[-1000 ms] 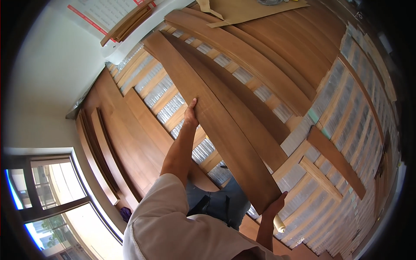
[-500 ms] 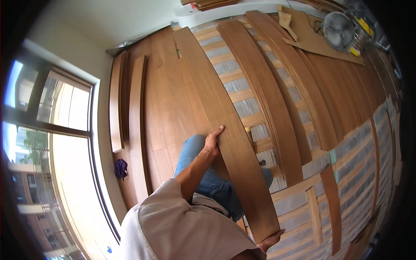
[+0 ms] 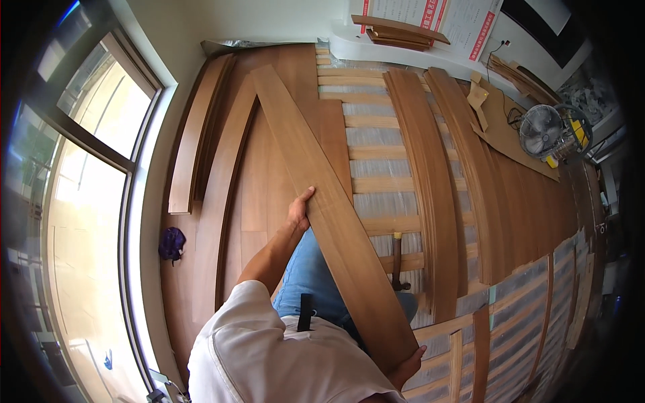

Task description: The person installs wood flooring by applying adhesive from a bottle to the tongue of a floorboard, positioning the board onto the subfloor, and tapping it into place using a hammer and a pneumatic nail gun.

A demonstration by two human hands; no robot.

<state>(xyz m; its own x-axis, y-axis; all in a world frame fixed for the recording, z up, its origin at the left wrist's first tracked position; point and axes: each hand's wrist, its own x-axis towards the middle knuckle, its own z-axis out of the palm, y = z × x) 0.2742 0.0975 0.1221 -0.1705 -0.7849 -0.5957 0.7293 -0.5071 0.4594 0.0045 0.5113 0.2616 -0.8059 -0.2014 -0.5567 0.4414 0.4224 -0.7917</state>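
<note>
A long brown wooden floorboard lies slantwise across my knees, its far end up and to the left over the laid boards. My left hand grips its left edge near the middle, thumb on the top face and fingers hidden beneath. At the near end my right hand holds the board's corner, its thumb side showing and the other fingers mostly hidden under the wood. To the right of the board, a hammer rests on the pale wooden battens. Finished flooring spreads out under the board's far half.
Loose boards lie along the window side, with a purple bag near them. Stacked boards cross the battens on the right. Farther off stand a fan and flat cardboard. Wood offcuts sit by the far wall.
The held board's far end has swung left, away from the laid edge, toward the loose boards. Both hands keep their hold. My view has shifted, and the hammer shows more fully.
</note>
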